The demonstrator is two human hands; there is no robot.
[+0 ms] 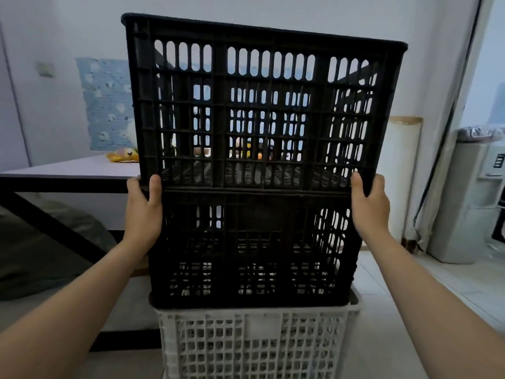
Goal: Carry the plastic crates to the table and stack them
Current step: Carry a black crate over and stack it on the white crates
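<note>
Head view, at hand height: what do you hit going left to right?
table → left hand → upper black crate, gripped at its base by both hands → right hand → pale upright column → water dispenser

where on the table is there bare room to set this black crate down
Bare room: the near left tabletop, between its dark front edge and the toys by the wall. Crowded: the far end, where more small things show through the black crate. The floor tiles between the white crate and the water dispenser are bare.
</note>
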